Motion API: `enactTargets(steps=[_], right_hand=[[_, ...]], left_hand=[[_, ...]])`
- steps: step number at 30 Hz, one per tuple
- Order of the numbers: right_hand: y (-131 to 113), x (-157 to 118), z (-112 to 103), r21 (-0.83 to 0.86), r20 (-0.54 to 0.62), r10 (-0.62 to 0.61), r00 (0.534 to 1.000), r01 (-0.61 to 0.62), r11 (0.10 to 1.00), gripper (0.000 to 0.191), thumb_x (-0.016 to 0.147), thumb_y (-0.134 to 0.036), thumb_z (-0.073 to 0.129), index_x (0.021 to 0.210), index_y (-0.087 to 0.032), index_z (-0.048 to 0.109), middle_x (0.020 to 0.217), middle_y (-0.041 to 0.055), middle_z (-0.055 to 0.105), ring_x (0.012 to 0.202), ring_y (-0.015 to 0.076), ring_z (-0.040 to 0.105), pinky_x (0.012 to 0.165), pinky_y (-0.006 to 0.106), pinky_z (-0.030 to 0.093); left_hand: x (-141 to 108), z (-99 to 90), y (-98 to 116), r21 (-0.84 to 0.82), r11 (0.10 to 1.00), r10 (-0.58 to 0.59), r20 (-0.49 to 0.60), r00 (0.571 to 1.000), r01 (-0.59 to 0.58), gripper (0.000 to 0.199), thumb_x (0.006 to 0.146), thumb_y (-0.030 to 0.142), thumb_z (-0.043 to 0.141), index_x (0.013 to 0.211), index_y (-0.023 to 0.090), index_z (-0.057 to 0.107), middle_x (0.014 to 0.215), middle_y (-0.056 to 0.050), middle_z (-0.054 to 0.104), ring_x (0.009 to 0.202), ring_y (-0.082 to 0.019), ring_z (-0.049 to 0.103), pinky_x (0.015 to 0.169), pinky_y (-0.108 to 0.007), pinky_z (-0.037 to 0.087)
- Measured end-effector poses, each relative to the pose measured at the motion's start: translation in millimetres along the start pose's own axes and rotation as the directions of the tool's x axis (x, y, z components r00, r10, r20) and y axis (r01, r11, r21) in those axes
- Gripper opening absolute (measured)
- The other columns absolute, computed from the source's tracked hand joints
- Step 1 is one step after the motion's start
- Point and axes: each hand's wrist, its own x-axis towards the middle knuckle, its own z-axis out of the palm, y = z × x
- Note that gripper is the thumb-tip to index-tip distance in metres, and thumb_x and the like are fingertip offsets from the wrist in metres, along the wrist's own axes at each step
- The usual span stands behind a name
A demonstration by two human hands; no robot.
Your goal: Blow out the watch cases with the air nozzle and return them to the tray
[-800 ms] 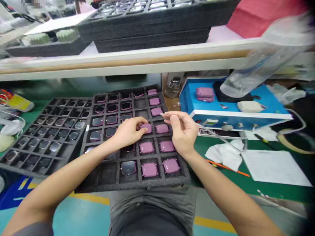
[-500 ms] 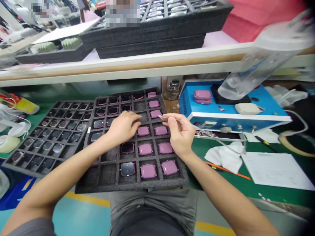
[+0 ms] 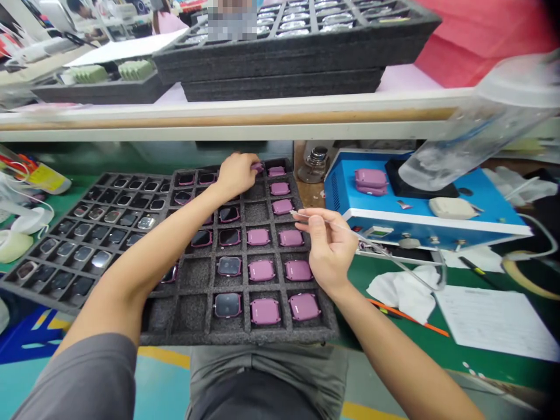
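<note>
My left hand (image 3: 236, 174) reaches to the far row of the dark foam tray (image 3: 192, 335). Its fingers are closed on a purple watch case (image 3: 258, 168), partly hidden by the fingertips. Over the tray's right edge, my right hand (image 3: 330, 248) pinches a thin clear tube (image 3: 367, 240) near its fine tip. That tip points at a purple watch case (image 3: 283, 207) in the right column; I cannot tell if they touch. More purple cases lie back up in the right columns, such as one case (image 3: 265, 311) near the front. Dark-screened watches (image 3: 228, 304) fill other compartments.
A second foam tray (image 3: 144, 175) of watches lies at left. On the right stands a blue control box (image 3: 345, 201) bearing two stacked purple cases (image 3: 371, 181) and a clear cylinder (image 3: 459, 140). Behind it all runs a shelf (image 3: 262, 111) with stacked trays. White tissue (image 3: 405, 294) and paper (image 3: 494, 321) lie at right.
My left hand has moved from the middle of the tray to its far row and closed on a purple watch case there. My right hand keeps its pinch on the tube at about the same compartment.
</note>
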Motion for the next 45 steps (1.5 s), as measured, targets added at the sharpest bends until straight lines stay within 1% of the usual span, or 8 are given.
enactTargets(steps=[2, 4, 5, 9, 12, 20, 39, 45], right_hand=[[1, -1, 0, 0.014, 0.001, -0.010, 1.000, 0.010, 1.000, 0.019, 0.099, -0.039, 0.063, 0.099, -0.022, 0.072, 0.095, 0.0043, 0.075, 0.088, 0.0169, 0.077, 0.076, 0.028, 0.066], [2, -2, 0, 0.009, 0.014, -0.038, 0.999, 0.038, 0.999, 0.019, 0.100, -0.039, 0.061, 0.100, -0.023, 0.072, 0.096, 0.0045, 0.074, 0.088, 0.0170, 0.076, 0.079, 0.031, 0.067], [2, -2, 0, -0.001, 0.022, -0.062, 0.998, 0.062, 0.998, 0.019, 0.100, -0.038, 0.061, 0.100, -0.023, 0.072, 0.096, 0.0048, 0.074, 0.088, 0.0173, 0.075, 0.080, 0.033, 0.067], [4, -3, -1, -0.058, 0.072, -0.146, 0.987, 0.150, 0.987, 0.019, 0.101, -0.034, 0.058, 0.102, -0.023, 0.073, 0.101, 0.0065, 0.074, 0.095, 0.0200, 0.074, 0.085, 0.038, 0.066], [7, -3, -3, -0.094, 0.117, -0.136, 0.984, 0.147, 0.985, 0.018, 0.101, -0.033, 0.058, 0.106, -0.024, 0.074, 0.105, 0.0074, 0.075, 0.101, 0.0220, 0.073, 0.091, 0.042, 0.064], [8, -4, -5, -0.117, 0.132, -0.102, 0.986, 0.118, 0.986, 0.018, 0.101, -0.031, 0.060, 0.108, -0.024, 0.075, 0.109, 0.0072, 0.077, 0.103, 0.0227, 0.074, 0.093, 0.042, 0.064], [2, -3, -3, -0.128, 0.110, -0.113, 0.988, 0.127, 0.984, 0.016, 0.100, -0.028, 0.060, 0.105, -0.024, 0.076, 0.104, 0.0057, 0.078, 0.099, 0.0209, 0.075, 0.089, 0.039, 0.065], [5, -4, -4, -0.130, 0.119, -0.098, 0.988, 0.113, 0.985, 0.017, 0.100, -0.032, 0.060, 0.105, -0.024, 0.075, 0.105, 0.0069, 0.078, 0.101, 0.0230, 0.075, 0.089, 0.042, 0.065]], left_hand=[[-32, -4.7, 11, -0.341, 0.940, -0.025, -0.066, 0.998, 0.002, 0.028, 0.084, 0.022, 0.066, 0.109, 0.013, 0.077, 0.103, -0.012, 0.078, 0.098, -0.026, 0.072, 0.093, -0.039, 0.052], [-65, -5.8, 23, -0.675, 0.735, -0.093, -0.002, 0.996, 0.068, 0.026, 0.076, 0.022, 0.075, 0.099, 0.012, 0.076, 0.091, -0.009, 0.079, 0.082, -0.022, 0.072, 0.081, -0.035, 0.056], [-80, -4.6, 28, -0.770, 0.627, -0.127, 0.045, 0.991, 0.115, 0.027, 0.072, 0.024, 0.078, 0.097, 0.011, 0.076, 0.088, -0.008, 0.079, 0.077, -0.020, 0.072, 0.078, -0.033, 0.056], [-114, 8.0, 45, -0.923, 0.292, -0.202, 0.194, 0.960, 0.248, 0.037, 0.065, 0.025, 0.086, 0.097, 0.011, 0.074, 0.088, -0.008, 0.080, 0.074, -0.017, 0.072, 0.076, -0.032, 0.058], [-120, 17.2, 51, -0.957, 0.162, -0.207, 0.207, 0.956, 0.242, 0.041, 0.062, 0.023, 0.089, 0.099, 0.011, 0.075, 0.090, -0.008, 0.080, 0.079, -0.017, 0.074, 0.083, -0.033, 0.059], [-126, 24.0, 51, -0.976, 0.151, -0.191, 0.127, 0.973, 0.157, 0.047, 0.060, 0.029, 0.095, 0.101, 0.013, 0.079, 0.092, -0.008, 0.081, 0.083, -0.020, 0.075, 0.086, -0.036, 0.061], [-128, 22.5, 55, -0.973, 0.157, -0.191, 0.138, 0.972, 0.169, 0.045, 0.060, 0.028, 0.095, 0.100, 0.015, 0.081, 0.093, -0.007, 0.082, 0.085, -0.022, 0.077, 0.091, -0.039, 0.062], [-128, 22.1, 55, -0.972, 0.179, -0.191, 0.116, 0.975, 0.150, 0.043, 0.061, 0.028, 0.095, 0.099, 0.015, 0.081, 0.093, -0.007, 0.082, 0.086, -0.022, 0.077, 0.091, -0.039, 0.062]])
